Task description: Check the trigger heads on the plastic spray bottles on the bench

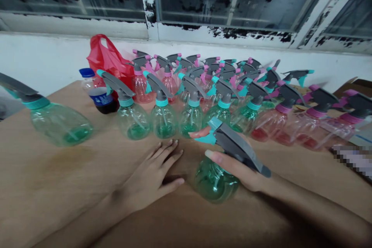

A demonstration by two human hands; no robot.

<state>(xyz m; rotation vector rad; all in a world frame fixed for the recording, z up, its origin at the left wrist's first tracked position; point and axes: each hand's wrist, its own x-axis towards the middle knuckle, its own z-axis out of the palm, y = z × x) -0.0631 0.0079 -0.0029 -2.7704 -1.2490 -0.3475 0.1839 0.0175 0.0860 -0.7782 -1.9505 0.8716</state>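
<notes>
My right hand is wrapped round the neck of a green spray bottle with a grey and teal trigger head, its nozzle pointing up and to the left. One finger reaches out beside the teal trigger. My left hand rests flat on the table with its fingers spread, just in front of a row of green bottles. Nearest to its fingertips stands a green spray bottle with a little green showing at its base. The held bottle's neck is hidden by my fingers.
More green bottles and pink ones crowd the wooden table towards the wall. One green bottle stands apart at the left. Behind are a soda bottle and a red plastic bag. A cardboard box lies at right.
</notes>
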